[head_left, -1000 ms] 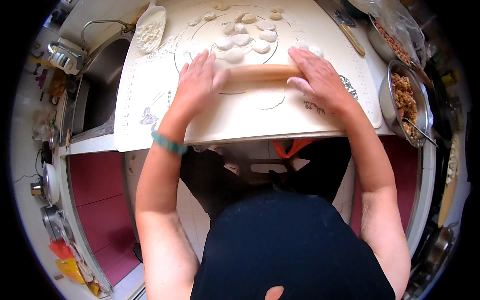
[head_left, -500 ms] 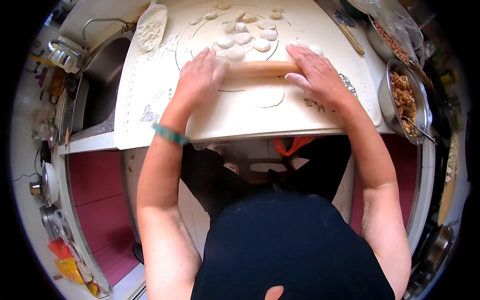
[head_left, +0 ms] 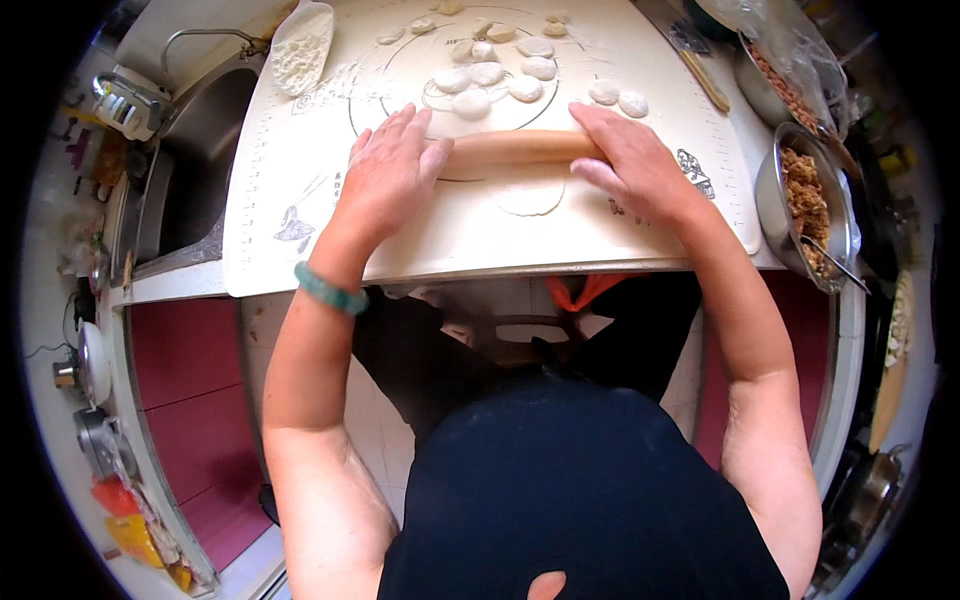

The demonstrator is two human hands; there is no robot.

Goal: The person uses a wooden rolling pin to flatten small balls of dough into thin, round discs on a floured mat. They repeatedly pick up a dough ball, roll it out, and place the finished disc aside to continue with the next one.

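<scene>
A wooden rolling pin (head_left: 515, 148) lies crosswise on a cream, printed dough mat. My left hand (head_left: 392, 172) covers its left end, fingers pointing away from me. Over the right end rests my right hand (head_left: 632, 160), with the thumb on the near side and fingers reaching past the far side. Beneath the pin a thin round dough wrapper (head_left: 530, 198) shows its near part; the rest is hidden. Several floured dough pieces (head_left: 487, 73) lie beyond the pin, some pressed into flat discs. Two dough discs (head_left: 633, 104) sit just past my right fingers.
A scoop of flour (head_left: 300, 55) lies at the mat's far left, beside a sink (head_left: 205, 140). To the right stand a metal bowl of filling (head_left: 805, 200) with a utensil in it and another bowl (head_left: 765, 85) partly under plastic. A wooden-handled tool (head_left: 705, 80) lies at the mat's right edge.
Both hands and the rolling pin have shifted slightly toward me, covering more of the wrapper. Two discs by my right hand now show fully.
</scene>
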